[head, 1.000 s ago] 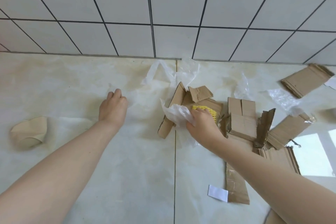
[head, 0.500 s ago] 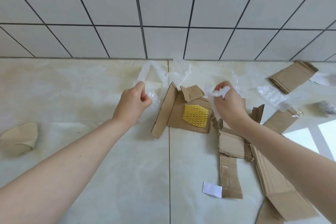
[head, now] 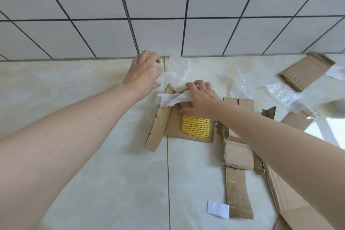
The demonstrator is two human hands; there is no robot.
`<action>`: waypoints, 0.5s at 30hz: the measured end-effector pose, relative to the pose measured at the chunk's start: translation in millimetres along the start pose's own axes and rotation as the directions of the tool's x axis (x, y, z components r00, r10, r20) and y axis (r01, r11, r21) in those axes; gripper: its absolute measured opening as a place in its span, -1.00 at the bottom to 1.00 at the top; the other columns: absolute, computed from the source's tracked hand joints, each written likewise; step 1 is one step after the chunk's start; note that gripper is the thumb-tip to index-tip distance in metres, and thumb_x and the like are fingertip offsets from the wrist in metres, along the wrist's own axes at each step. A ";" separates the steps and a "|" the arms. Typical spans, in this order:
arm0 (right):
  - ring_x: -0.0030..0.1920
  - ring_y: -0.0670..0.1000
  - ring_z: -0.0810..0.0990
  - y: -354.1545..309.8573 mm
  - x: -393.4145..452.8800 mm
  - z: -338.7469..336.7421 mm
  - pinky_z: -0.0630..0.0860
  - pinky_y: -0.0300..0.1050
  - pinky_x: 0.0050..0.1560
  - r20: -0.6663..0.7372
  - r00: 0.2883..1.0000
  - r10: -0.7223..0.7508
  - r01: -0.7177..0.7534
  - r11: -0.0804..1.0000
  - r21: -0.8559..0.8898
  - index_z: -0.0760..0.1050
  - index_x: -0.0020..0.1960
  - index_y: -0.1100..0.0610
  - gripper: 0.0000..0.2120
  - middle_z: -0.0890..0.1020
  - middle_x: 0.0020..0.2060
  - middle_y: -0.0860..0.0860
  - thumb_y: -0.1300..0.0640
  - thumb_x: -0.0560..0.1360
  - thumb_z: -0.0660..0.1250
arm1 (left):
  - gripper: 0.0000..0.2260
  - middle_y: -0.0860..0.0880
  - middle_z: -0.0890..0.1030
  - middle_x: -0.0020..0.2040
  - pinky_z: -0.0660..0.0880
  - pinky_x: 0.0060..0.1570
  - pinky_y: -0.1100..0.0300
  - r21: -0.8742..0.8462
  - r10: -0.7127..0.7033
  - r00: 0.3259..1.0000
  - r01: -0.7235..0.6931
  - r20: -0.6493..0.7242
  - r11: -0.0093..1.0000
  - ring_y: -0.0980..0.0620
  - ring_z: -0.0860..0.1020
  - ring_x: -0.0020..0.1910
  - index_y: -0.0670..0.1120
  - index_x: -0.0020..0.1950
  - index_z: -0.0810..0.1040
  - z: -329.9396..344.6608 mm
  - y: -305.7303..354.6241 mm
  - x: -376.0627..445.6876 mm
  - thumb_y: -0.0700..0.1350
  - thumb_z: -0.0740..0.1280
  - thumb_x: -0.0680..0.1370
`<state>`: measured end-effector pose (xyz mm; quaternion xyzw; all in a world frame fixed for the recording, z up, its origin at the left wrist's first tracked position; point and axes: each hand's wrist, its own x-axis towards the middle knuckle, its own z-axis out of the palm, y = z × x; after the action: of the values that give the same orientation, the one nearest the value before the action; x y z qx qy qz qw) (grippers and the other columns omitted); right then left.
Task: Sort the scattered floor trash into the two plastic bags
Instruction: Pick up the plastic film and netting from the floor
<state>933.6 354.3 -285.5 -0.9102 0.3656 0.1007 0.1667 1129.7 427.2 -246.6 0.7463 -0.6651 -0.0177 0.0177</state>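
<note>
A thin clear plastic bag [head: 178,70] lies on the floor against the tiled wall. My left hand [head: 144,73] grips its left edge near the wall. My right hand [head: 200,100] holds a crumpled white tissue [head: 172,100] at the bag's near edge, above a folded cardboard piece [head: 160,125]. A yellow foam fruit net [head: 196,127] rests on that cardboard, just below my right hand. Whether a second bag is in view, I cannot tell.
Torn cardboard strips [head: 238,173] lie to the right under my right forearm. A cardboard stack [head: 306,70] sits far right by the wall. Clear plastic scraps [head: 280,93] and a white paper slip [head: 217,209] lie on the pale floor tiles.
Both hands moved toward the wall. The left hand took hold of the bag's edge. The right hand carried the white tissue from above the cardboard to the bag's edge.
</note>
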 end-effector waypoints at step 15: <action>0.00 0.17 0.43 10.3 -12.9 -2.9 0.45 -0.03 0.01 -0.147 0.987 0.067 -0.036 0.978 0.207 0.24 0.29 0.11 -0.46 0.24 0.08 0.07 0.00 0.39 0.33 | -0.93 -0.22 0.49 -0.13 0.27 -0.23 0.09 -0.218 -0.307 0.942 0.331 0.138 0.918 -0.20 0.43 -0.06 -0.19 -0.15 0.36 42.4 -18.5 -23.5 -0.32 0.22 0.50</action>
<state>917.4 354.4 -281.2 -0.8835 0.4092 -0.0032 0.2278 1143.3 452.5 -289.8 0.8353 -0.5276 -0.1377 0.0702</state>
